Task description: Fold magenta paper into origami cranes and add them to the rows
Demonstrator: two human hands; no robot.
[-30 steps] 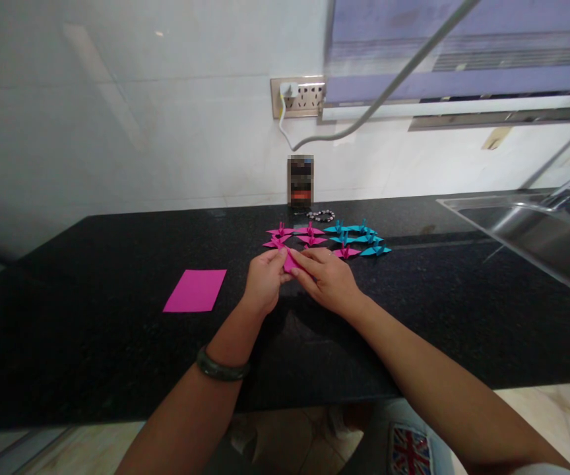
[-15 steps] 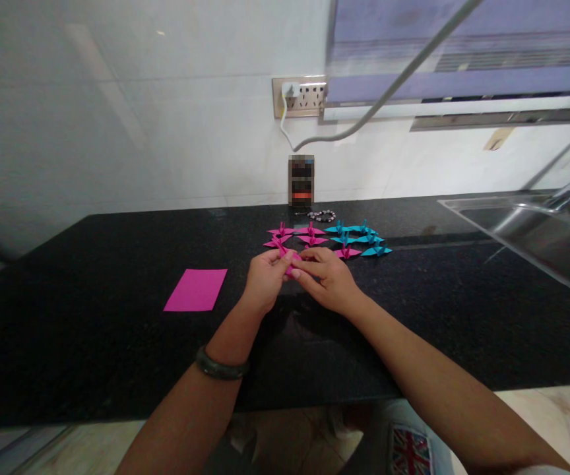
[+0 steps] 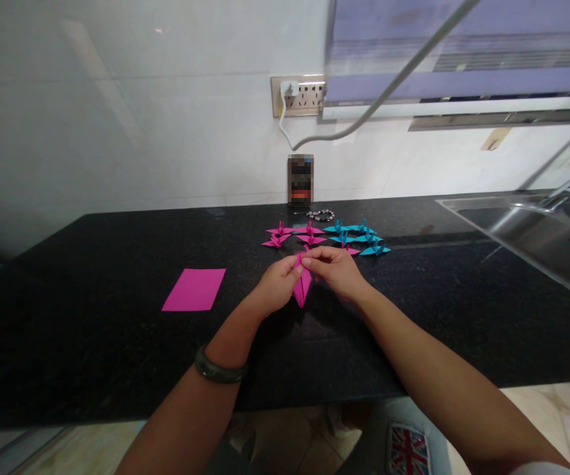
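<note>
Between both hands is a piece of folded pink origami paper [image 3: 302, 288], its pointed end toward me. My left hand [image 3: 280, 282] pinches its left side, with the thumb on top. My right hand [image 3: 335, 269] grips the upper part between thumb and fingers. Just beyond the hands, several pink paper cranes [image 3: 309, 229] and several blue paper cranes [image 3: 343, 238] stand in rows; one pink crane is partly hidden behind my right hand. To the left lies a flat square of pink paper [image 3: 194, 290].
All this is on a black countertop [image 3: 92, 343]. A beaded bracelet [image 3: 320, 216] lies behind the cranes, near a blurred upright dark object [image 3: 300, 181] against the wall. On the right is a steel sink [image 3: 557, 231]. A grey cable [image 3: 379, 99] hangs before the wall socket [image 3: 305, 95].
The folded pink paper has been turned, so its long point now faces me. My right hand has shifted its hold to the paper's upper part.
</note>
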